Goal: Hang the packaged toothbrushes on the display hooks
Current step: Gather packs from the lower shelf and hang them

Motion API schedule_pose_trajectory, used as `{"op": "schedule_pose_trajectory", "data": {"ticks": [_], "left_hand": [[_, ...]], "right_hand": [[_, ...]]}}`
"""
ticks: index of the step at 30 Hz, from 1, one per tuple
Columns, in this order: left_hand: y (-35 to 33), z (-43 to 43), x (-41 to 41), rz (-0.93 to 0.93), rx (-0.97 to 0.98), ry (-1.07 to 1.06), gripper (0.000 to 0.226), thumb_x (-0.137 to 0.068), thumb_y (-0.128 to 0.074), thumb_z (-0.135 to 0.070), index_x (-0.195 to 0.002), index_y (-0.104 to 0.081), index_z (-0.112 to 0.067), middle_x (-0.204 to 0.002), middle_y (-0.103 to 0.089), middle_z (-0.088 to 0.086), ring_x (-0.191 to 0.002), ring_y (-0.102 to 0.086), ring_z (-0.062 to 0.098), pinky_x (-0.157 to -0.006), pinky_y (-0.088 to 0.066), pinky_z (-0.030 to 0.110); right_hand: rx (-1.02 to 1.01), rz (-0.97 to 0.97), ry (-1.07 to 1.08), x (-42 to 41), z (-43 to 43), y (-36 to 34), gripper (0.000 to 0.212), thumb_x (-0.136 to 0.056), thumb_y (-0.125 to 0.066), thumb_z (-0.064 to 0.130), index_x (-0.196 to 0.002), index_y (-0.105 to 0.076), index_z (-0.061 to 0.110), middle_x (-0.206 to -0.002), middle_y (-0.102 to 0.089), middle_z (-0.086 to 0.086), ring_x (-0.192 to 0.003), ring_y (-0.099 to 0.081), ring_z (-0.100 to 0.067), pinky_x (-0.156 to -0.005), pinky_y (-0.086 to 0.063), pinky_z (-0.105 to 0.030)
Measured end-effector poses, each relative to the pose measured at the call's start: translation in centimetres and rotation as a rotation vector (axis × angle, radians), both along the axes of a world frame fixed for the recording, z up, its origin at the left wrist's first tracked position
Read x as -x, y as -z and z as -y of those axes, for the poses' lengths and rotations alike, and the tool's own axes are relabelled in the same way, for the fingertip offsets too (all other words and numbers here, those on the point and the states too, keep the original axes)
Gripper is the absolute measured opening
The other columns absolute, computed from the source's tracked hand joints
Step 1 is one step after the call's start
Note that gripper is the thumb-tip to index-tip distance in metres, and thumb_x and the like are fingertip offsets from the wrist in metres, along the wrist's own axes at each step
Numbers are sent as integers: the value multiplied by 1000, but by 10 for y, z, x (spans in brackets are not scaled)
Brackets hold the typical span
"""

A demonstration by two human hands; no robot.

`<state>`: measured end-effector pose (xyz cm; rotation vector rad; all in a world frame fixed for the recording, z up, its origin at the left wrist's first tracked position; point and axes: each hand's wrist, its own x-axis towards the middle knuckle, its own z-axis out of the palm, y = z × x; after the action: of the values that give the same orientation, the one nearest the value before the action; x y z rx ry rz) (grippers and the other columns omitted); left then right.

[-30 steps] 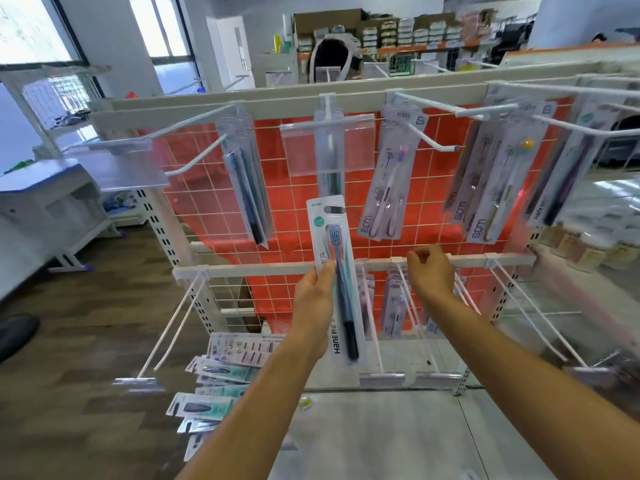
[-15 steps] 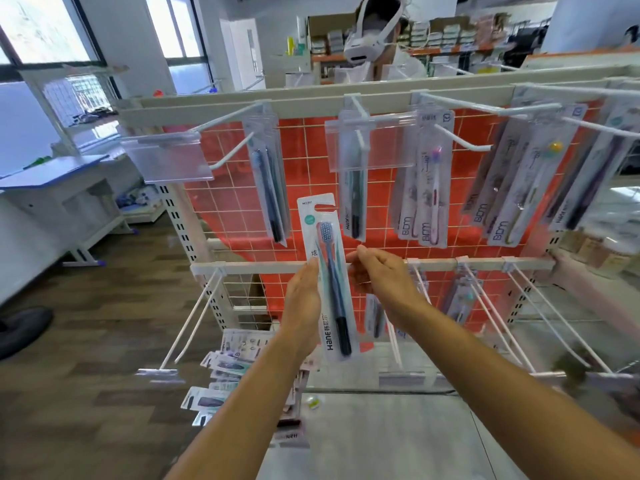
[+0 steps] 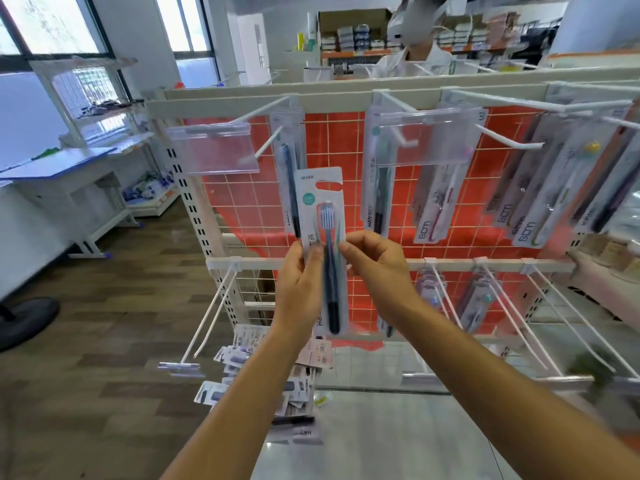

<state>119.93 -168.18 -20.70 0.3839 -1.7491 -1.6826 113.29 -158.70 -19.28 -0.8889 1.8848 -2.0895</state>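
I hold a packaged toothbrush upright before the red grid rack, its hang slot at the top. My left hand grips the pack's left edge at mid-height, and my right hand pinches its right edge. A white display hook juts out up and to the left of the pack, beside a hung dark toothbrush pack. More packs hang on the upper row to the right. Several loose packs lie in a pile below my left forearm.
Long white hooks stick out from the lower rail toward me, some carrying packs. Clear plastic label holders hang off the upper hooks. A person stands behind the rack. A white table is at the left, on a wood floor.
My right hand left the lower rail and came to the pack's right edge. The pack rose slightly, and my view shifted closer and to the right along the rack.
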Motion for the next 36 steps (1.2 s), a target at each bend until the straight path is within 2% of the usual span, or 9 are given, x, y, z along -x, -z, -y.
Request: {"op": "schedule_pose_trajectory", "data": {"ticks": [4,9,12,17,20,25,29,34,36], "left_hand": [[-11,7,-8,-95,25,-60,19,-102,-46,-26,-88,-60,-25,-75,-58,-9,-69,-54,3,-64,-47,19],[-19,18,-16,-173,67,-127,20,-98,-47,-33,-86,-59,-24,-77,-59,-4,-72,-56,9,-68,-49,29],[-24,25,-20,-237,84,-174,20,-93,-45,-36,-83,-59,-26,-72,-58,-9,-67,-55,1,-62,-48,18],[-25,36,-27,-242,127,-242,23,-93,-43,-38,-81,-57,-25,-65,-59,-17,-62,-53,-3,-59,-45,15],[-25,44,-30,-218,125,-262,24,-93,-43,-41,-83,-58,-27,-67,-61,-17,-64,-54,-2,-62,-47,20],[-24,50,-33,-171,151,-252,28,-94,-44,-43,-78,-54,-23,-59,-55,-16,-54,-48,0,-53,-42,19],[-22,55,-30,-144,155,-263,30,-101,-45,-34,-74,-51,-23,-55,-51,-17,-50,-44,0,-52,-37,18],[-23,58,-23,-154,139,-249,31,-91,-46,-47,-72,-51,-23,-56,-49,-14,-51,-42,2,-54,-37,26],[-21,58,-21,-171,121,-235,31,-91,-46,-45,-74,-54,-21,-60,-50,-12,-56,-44,4,-56,-40,28]], "right_hand": [[60,-63,-18,-8,10,-8,8,-92,-60,9,-90,-67,6,-78,-65,0,-71,-59,-5,-68,-52,-17],[88,-91,-47,-18,25,-17,8,-92,-60,10,-89,-67,7,-80,-65,-8,-75,-60,-13,-73,-55,-29],[107,-124,-66,-23,34,-20,11,-92,-60,10,-91,-67,2,-81,-65,-16,-75,-61,-15,-72,-56,-32],[139,-120,-107,-30,49,-22,9,-93,-59,10,-89,-67,8,-80,-66,-7,-77,-63,-16,-72,-56,-30],[144,-120,-128,-33,55,-23,12,-92,-59,9,-87,-67,14,-80,-67,-2,-77,-63,-15,-73,-56,-29],[136,-65,-122,-33,63,-21,18,-97,-52,15,-89,-67,9,-77,-66,0,-73,-61,-13,-69,-54,-28],[100,-31,-68,-28,65,-15,26,-100,-45,19,-89,-66,9,-74,-65,7,-70,-60,-6,-65,-51,-23],[67,-7,-25,-20,65,-4,28,-101,-45,22,-86,-67,13,-80,-65,-3,-74,-59,-12,-65,-50,-20],[79,-9,-51,-18,65,-2,24,-99,-48,23,-87,-67,16,-80,-65,-2,-75,-60,-12,-66,-50,-22]]}}
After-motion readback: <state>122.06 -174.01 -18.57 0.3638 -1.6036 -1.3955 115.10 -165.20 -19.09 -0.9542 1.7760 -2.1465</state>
